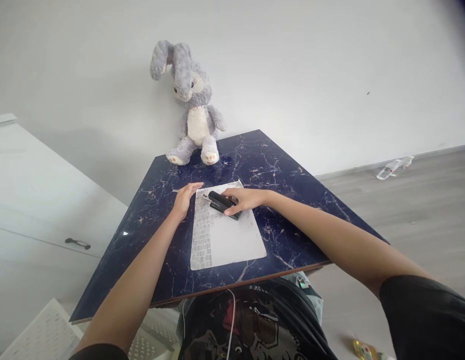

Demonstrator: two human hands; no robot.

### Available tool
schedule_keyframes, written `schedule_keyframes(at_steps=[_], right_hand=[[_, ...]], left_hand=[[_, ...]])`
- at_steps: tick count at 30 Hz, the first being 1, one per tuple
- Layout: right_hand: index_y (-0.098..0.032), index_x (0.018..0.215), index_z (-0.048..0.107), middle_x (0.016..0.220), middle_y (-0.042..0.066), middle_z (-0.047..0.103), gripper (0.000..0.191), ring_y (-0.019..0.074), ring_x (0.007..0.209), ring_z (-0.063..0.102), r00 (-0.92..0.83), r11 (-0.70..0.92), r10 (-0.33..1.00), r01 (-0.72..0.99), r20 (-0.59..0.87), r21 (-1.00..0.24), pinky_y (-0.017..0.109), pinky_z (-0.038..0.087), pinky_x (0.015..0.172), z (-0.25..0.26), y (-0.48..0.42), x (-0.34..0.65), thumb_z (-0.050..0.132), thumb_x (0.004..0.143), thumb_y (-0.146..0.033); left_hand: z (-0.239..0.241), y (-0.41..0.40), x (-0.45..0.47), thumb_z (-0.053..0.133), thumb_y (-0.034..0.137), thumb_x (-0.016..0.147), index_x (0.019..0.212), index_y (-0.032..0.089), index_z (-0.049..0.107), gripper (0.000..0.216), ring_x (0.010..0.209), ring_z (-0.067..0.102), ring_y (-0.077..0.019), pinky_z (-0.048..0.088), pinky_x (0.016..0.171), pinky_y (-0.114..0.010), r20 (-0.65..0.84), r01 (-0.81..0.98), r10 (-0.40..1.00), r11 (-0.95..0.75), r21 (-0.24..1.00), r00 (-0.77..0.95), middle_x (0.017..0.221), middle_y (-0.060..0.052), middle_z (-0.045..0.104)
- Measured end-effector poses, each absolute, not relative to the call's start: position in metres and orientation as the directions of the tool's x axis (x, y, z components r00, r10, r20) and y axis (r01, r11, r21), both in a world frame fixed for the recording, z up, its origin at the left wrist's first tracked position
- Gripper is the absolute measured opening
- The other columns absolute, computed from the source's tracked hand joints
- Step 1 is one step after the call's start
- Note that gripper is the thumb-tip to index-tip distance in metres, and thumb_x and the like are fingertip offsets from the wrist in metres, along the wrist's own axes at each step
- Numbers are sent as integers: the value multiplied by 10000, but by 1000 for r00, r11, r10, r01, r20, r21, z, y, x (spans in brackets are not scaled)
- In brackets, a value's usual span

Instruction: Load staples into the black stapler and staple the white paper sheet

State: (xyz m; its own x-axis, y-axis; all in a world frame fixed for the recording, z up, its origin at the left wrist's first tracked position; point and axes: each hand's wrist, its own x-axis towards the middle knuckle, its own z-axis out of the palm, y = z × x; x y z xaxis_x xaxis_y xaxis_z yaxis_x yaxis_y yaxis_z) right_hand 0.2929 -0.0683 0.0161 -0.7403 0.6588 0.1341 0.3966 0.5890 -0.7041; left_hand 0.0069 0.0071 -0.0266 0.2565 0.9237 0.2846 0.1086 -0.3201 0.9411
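A black stapler (221,201) lies over the upper part of a sheet of paper (232,245), its jaw end pointing to the upper left. My right hand (243,199) grips its rear half, thumb on the near side and fingers on the far side. The paper rests flat on the dark blue marbled table (292,200), with writing down its left strip. At the paper's upper left edge is my left hand (186,198), fingers stretched out and flat, holding nothing. Whether the paper is one sheet or several, I cannot tell.
A grey plush rabbit (196,120) sits at the table's back edge against the wall. To the left stands a white cabinet (40,200) with a dark handle. Clear plastic bottles (390,170) lie on the floor at right. A white perforated basket (40,330) stands low at left.
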Motion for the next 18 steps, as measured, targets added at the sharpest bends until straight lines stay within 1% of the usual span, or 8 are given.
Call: schedule_keyframes(at_steps=[3,5,7,10,12,13,16,18], right_hand=[[-136,1121,664,1126,122,677,357,280,1039,622,-643,685,699,477,313,-551,429,516,964,5,-76,268,748,782,-205],[-129,1189,626,1182,130,668,446,269,1059,639,-601,707,697,487,392,-512,423,533,972,0,-81,257,630,750,-53],[-127,1325,563,1342,159,621,587,271,1159,637,-569,732,681,528,460,-430,425,543,1001,-2,-85,254,540,755,13],[-136,1476,475,1557,189,489,628,342,1423,490,-574,746,615,646,540,-162,510,512,1083,0,-88,257,462,869,26],[-148,1501,479,1592,188,469,572,398,1513,377,-608,726,570,687,553,7,572,493,1092,3,-88,260,437,949,-4],[-157,1506,485,1595,184,472,551,415,1526,356,-627,721,550,690,552,64,586,492,1086,4,-88,261,436,974,-22],[-199,1522,491,1581,154,501,547,420,1523,369,-697,752,485,641,528,154,585,491,1083,5,-87,262,450,1000,-45],[-223,1522,494,1572,131,514,559,405,1520,378,-716,776,464,612,522,150,572,484,1092,4,-87,261,456,995,-42]], left_hand=[[-24,2,10,506,562,1006,1135,169,777,495,1303,647,-292,413,1208,-479,352,215,905,-402,890,238,1305,-134,737],[-20,-5,16,534,521,1005,1153,184,760,432,1323,632,-276,416,1207,-460,374,184,909,-406,895,184,1337,-117,720],[-15,-14,25,599,480,980,1131,189,736,356,1306,644,-261,452,1178,-434,338,56,935,-345,937,111,1330,-112,718],[-8,-26,37,686,487,940,1039,177,705,325,1197,704,-255,532,1083,-411,164,-124,979,-149,981,120,1213,-126,754],[-5,-30,42,723,514,926,1010,164,706,360,1128,729,-257,571,1015,-401,66,-201,975,-23,979,211,1147,-134,768],[-3,-32,43,745,509,916,1012,157,715,365,1110,733,-256,580,998,-394,47,-230,965,14,973,259,1133,-136,770],[-2,-33,42,833,396,863,1010,138,747,309,1076,737,-241,575,1012,-373,41,-263,944,50,963,328,1097,-125,776],[-4,-31,39,863,309,828,968,126,758,253,1053,743,-238,566,1041,-381,5,-232,944,76,970,329,1060,-122,781]])
